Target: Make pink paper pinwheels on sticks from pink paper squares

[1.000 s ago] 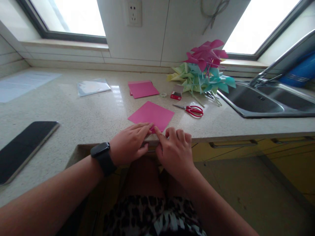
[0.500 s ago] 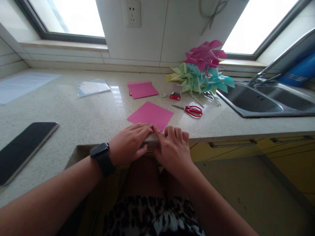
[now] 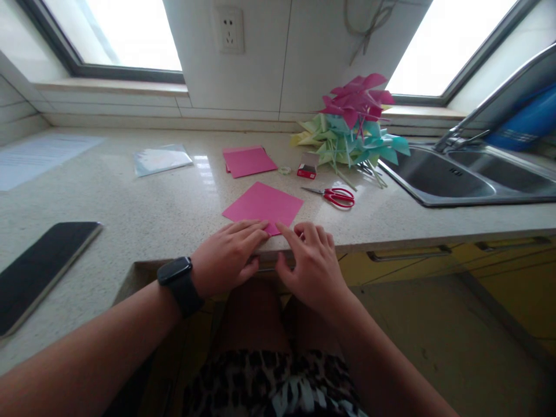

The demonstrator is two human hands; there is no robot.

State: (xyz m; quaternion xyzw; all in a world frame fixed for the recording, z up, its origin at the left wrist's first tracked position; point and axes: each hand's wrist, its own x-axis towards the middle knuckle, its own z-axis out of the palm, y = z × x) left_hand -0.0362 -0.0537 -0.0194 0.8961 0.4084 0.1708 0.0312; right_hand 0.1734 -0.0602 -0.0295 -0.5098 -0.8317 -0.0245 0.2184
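One pink sheet [image 3: 263, 201] lies at the table's [image 3: 191, 211] front edge on my feed, left hand [image 3: 226, 255] resting fingers on its near corner, right hand [image 3: 311, 260] index tip there too, both unclenched, scissors [image 3: 329, 193] just right, pink stack [image 3: 250, 163] beyond.

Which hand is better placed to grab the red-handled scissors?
Probably the right hand: it's nearer the red-handled scissors, while the left hand lies farther away, touching the pink sheet.
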